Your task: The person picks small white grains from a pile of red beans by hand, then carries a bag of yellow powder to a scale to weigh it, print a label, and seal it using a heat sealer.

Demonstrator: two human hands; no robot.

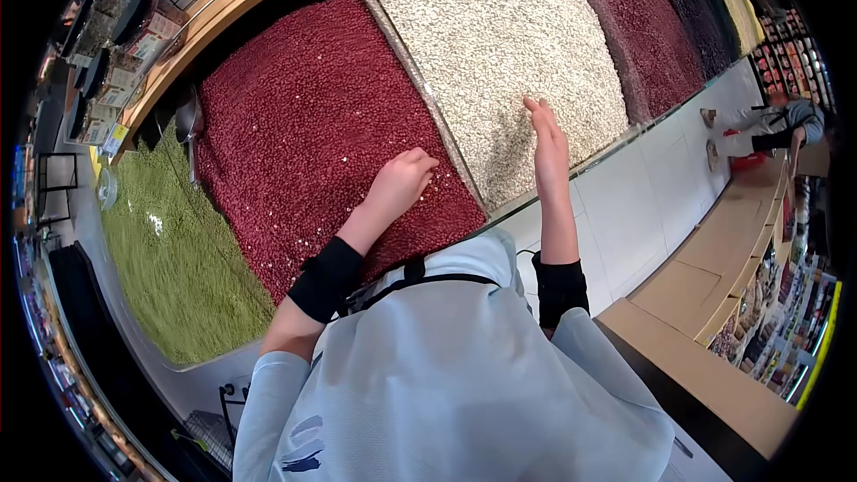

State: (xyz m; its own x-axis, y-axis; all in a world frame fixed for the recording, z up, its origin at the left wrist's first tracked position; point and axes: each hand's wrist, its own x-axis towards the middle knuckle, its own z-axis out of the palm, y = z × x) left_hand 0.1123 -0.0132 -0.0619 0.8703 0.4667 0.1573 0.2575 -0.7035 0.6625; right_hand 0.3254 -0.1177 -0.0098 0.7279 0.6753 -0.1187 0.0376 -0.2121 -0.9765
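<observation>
My left hand (403, 180) is low over the front part of a bin of dark red beans (312, 98). Its fingers are curled together in a pinch, and whatever they may hold is too small to make out. A few pale beans (345, 160) lie scattered among the red ones. On the other side of a clear divider (420, 80), my right hand (549, 145) is above the front of a bin of white beans (500, 27). Its fingers are stretched out, nothing shows in them, and a shadow falls on the beans beside it.
Green beans (170, 250) fill the bin at the left, with a metal scoop (189, 120) by its back edge. Further right are bins of purplish-red beans (643, 27) and black ones. Packaged jars (134, 45) line a wooden shelf. Another person (777, 125) is at the far right.
</observation>
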